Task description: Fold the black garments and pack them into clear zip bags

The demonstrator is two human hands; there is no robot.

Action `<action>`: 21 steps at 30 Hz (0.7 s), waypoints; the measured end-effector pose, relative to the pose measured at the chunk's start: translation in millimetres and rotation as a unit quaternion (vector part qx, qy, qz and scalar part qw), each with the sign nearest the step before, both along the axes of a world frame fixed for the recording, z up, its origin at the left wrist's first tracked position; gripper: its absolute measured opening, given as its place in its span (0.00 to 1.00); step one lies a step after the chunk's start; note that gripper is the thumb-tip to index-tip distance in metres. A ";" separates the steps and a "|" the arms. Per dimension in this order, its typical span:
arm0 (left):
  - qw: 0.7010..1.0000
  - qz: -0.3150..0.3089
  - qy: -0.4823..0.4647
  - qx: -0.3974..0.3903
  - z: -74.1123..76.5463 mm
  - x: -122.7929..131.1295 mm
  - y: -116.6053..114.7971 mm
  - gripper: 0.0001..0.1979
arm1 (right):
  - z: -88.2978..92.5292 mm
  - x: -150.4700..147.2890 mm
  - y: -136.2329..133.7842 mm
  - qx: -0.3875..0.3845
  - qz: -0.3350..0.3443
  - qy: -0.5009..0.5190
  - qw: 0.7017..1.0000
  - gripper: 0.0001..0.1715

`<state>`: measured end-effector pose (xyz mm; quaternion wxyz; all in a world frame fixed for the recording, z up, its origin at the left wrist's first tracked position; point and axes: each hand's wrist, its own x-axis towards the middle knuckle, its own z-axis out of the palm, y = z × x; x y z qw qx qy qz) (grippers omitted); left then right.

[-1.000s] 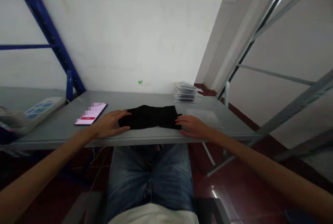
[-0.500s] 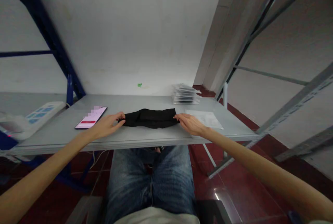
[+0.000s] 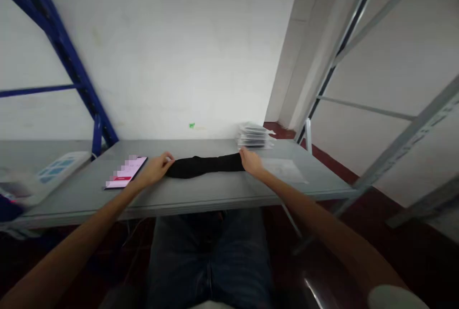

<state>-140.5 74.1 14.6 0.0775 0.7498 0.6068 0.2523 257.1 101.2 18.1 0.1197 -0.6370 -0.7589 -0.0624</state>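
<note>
On the flat grey table [image 3: 215, 190], left to right: the dark-edged rectangular phone with a lit pink screen [image 3: 128, 173] lies just beside your bare left hand [image 3: 155, 170], which could nudge it by swinging outward. Your left thumb and forefinger pinch the left end of the long black folded fabric strip [image 3: 204, 166]; an uneven pull between your two hands would probably skew its folds. Your bare right hand [image 3: 252, 160] grips the opposite end, fingers curled; should they slacken, that end may drop or unfold. Beside this hand, the pale flat sheet-like packet [image 3: 286, 169] could be dragged by a careless sweep. The strip lies near the table's front edge, roughly midway between its corners: matt, soft-looking, rounded at left, gently wavy along its middle, straighter at right, its layers too dark to count.
</note>
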 end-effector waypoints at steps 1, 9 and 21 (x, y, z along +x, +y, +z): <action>1.000 0.001 0.020 0.004 -0.7 -0.8 0.9 0.21 | -0.9 -1.8 0.3 -0.002 -0.007 0.003 1.000 0.23; 0.987 0.081 0.134 0.030 8.8 9.6 -2.3 0.21 | -4.4 -10.8 -8.5 0.004 -0.043 0.007 0.999 0.19; 0.991 0.039 0.110 0.070 -4.3 86.7 20.6 0.34 | 6.9 -20.5 -3.8 0.105 -0.029 -0.034 0.993 0.16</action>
